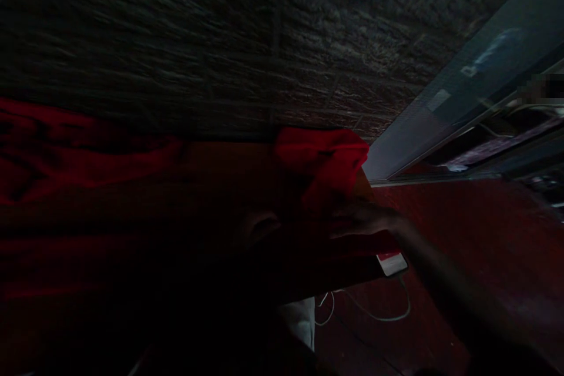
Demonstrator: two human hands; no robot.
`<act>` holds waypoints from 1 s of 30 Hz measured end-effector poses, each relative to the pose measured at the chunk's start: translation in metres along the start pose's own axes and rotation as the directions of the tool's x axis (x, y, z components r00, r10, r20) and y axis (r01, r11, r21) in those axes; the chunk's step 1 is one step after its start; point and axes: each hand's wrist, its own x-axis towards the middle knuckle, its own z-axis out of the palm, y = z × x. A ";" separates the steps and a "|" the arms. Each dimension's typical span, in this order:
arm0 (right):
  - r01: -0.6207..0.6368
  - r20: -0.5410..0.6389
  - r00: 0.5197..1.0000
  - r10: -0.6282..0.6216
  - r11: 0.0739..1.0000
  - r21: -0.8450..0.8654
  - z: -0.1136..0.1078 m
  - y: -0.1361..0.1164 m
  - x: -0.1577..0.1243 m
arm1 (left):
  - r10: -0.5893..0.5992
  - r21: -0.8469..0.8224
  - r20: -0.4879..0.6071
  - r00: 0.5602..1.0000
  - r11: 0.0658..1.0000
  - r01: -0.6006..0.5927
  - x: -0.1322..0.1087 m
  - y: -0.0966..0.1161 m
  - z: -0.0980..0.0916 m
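The scene is very dark. My right hand [363, 219] lies low over the dark red cloth on the tabletop, its fingers stretched out to the left. A bunched red cloth [324, 153] rests just beyond it, against the wall. To the left, my left hand [261, 225] shows only in part over the table, near the same dark cloth area. Shadow hides most of its fingers, so I cannot tell what it touches.
More red cloth [66, 153] lies along the left of the wooden table [229, 158]. A white flat device [392, 264] with a cable sits at the table's right end. A tiled stone-like wall [264, 41] stands behind. A doorway frame [423, 123] and red floor [462, 235] are at right.
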 end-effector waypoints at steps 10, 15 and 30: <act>-0.053 -0.010 0.998 0.055 0.990 0.132 0.005 -0.001 -0.004 | 0.066 0.042 -0.001 0.998 0.997 -0.066 -0.009 -0.007 0.000; -0.007 -0.124 0.992 0.015 0.998 0.059 0.003 0.005 -0.037 | 0.076 0.093 -0.082 0.994 0.993 -0.068 -0.016 -0.014 0.008; 0.063 -0.394 0.913 -0.105 0.991 -0.119 0.013 0.020 -0.064 | 0.029 0.074 -0.094 0.995 0.997 -0.022 -0.029 -0.003 0.011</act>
